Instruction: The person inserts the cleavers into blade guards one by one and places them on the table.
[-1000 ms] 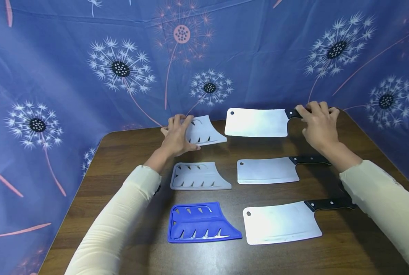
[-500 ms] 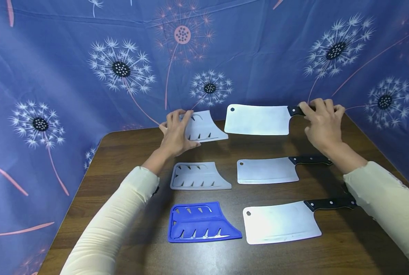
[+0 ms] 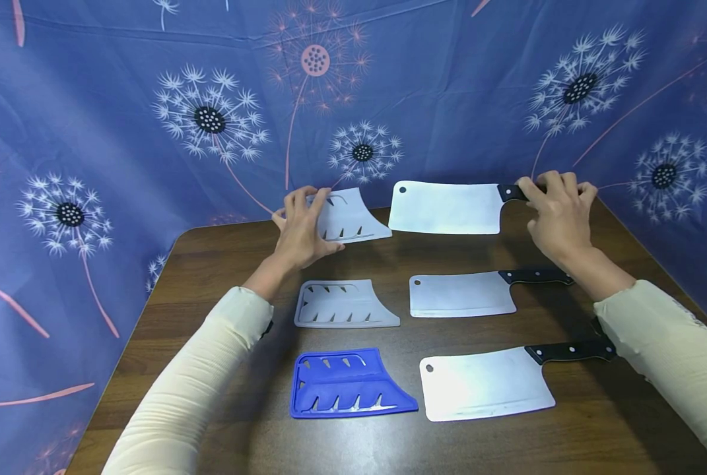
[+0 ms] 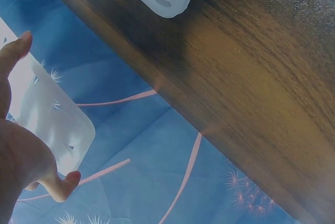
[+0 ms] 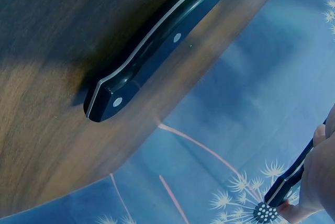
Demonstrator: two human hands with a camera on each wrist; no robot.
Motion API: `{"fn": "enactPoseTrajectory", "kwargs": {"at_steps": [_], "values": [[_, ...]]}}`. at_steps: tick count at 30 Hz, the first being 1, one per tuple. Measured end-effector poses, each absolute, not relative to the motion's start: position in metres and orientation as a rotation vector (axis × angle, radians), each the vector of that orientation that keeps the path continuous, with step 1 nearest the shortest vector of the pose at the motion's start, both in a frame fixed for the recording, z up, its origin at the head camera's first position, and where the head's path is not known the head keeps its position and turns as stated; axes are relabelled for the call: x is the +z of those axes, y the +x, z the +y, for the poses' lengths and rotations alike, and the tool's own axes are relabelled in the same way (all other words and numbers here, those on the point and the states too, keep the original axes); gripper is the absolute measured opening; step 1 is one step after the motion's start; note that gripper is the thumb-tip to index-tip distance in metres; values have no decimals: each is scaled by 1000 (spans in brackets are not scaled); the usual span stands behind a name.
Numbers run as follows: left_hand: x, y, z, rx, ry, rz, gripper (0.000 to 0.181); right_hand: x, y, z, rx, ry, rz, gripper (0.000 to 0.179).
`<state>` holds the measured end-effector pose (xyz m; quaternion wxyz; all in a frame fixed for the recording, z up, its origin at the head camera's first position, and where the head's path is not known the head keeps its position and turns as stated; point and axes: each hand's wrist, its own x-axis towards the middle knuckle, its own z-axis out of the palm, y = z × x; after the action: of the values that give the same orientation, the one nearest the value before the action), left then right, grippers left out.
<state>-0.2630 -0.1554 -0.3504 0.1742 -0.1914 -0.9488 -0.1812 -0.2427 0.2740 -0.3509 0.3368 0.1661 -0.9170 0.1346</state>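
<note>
Blue sheath (image 3: 347,386), cleavers (image 3: 486,386) nearer; left fingers (image 3: 319,203) gripping white sheath (image 3: 353,214), right fingers (image 3: 552,185), far handle (image 3: 510,192).

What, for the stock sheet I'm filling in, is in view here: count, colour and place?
Table: one, brown, under the rows
Cloth: one, blue with white and pink dandelion print, behind the table
Far cleaver: one, silver with black handle, far row, held
Middle cleaver: one, silver with black handle, middle row
Near cleaver: one, silver with black handle, near row
Far cover: one, whitish, far row, held
Middle cover: one, whitish, middle row
Blue cover: one, blue, near row
Sleeves: two, cream, on both arms
Left hand: one, gripping the far cover
Right hand: one, gripping the far cleaver's handle
</note>
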Motion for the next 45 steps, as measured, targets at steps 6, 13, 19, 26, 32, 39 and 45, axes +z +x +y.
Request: {"fn": "enactPoseTrajectory", "kwargs": {"at_steps": [6,13,19,26,32,39,45], "values": [[-350,-264,-156,-511,-545,-2691,104,-351,-243,274,349,419,-2399,64],[-350,-264,-156,-519,-532,-2668,105,-352,-242,274,353,427,-2366,64],[-351,-263,-156,-540,-528,-2663,105,-353,-241,275,354,444,-2334,63],[-350,-263,-156,-554,-504,-2653,104,-353,-241,275,336,462,-2326,62],[-350,-263,-156,-561,-492,-2652,104,-353,-241,275,324,459,-2310,62],[-350,-262,-152,-564,-530,-2639,103,-354,-242,274,339,447,-2302,61],[-349,-262,-150,-554,-519,-2657,103,-354,-242,274,345,440,-2284,60]]}}
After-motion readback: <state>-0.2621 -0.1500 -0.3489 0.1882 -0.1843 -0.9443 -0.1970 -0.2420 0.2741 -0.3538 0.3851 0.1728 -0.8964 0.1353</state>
